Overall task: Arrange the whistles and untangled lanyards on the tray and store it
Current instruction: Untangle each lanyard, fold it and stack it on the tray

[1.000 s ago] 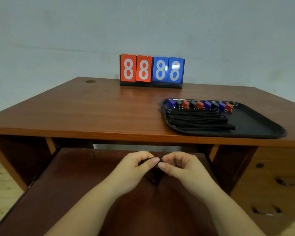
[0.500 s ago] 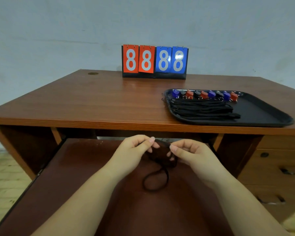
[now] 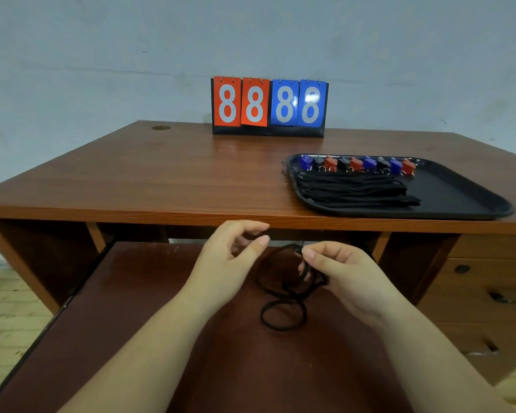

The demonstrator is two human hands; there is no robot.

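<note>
A black tray (image 3: 465, 193) sits on the right of the wooden desk (image 3: 149, 174). Several blue, black and red whistles (image 3: 355, 163) line its far edge, and several straightened black lanyards (image 3: 352, 190) lie in front of them. Below the desk's front edge, over the pull-out shelf (image 3: 137, 308), a tangled black lanyard (image 3: 282, 305) hangs in loops. My right hand (image 3: 337, 269) pinches its upper end between thumb and fingers. My left hand (image 3: 230, 257) hovers just to the left with curled, parted fingers and holds nothing that I can see.
A flip scoreboard (image 3: 268, 107) showing 8888 in red and blue stands at the desk's back edge against the wall. A drawer unit (image 3: 486, 293) with handles fills the desk's right side. Wooden floor shows at the left.
Both hands rose toward the desk's front edge and drew apart. My left hand let go of the lanyard, which now dangles in looser loops from my right hand.
</note>
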